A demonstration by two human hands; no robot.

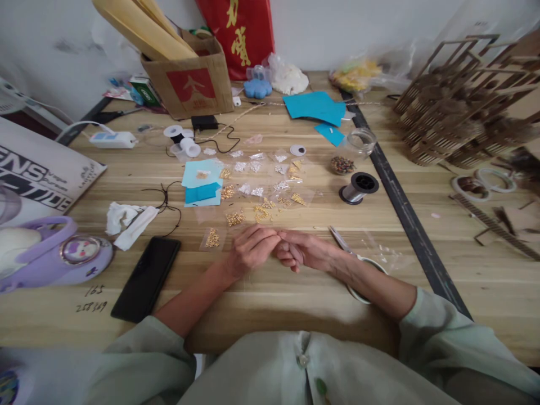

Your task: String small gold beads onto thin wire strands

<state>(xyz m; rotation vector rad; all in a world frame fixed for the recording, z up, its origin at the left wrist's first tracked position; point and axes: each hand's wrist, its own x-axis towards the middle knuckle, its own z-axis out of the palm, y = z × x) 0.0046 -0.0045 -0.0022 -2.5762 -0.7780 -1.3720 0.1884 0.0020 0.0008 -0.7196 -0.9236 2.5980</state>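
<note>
My left hand (254, 247) and my right hand (301, 249) meet fingertip to fingertip over the front of the table. Both are closed in a pinch, and whatever lies between the fingertips is too small to make out. Just beyond them are loose gold beads (262, 213), with a small bag of gold beads (213, 238) left of my left hand. Other small bags of silver beads (257, 192) lie farther back. Under my right forearm are scissors (368, 261), partly hidden. A spool of thin wire (358, 188) stands beyond them.
A black phone (145, 278) and a purple bottle (80, 253) are at the left. Blue paper cards (314, 108) and a jar of dark beads (343, 164) lie at the back right. Brown lantern-like frames (447, 124) crowd the right side. A paper bag (189, 84) stands behind.
</note>
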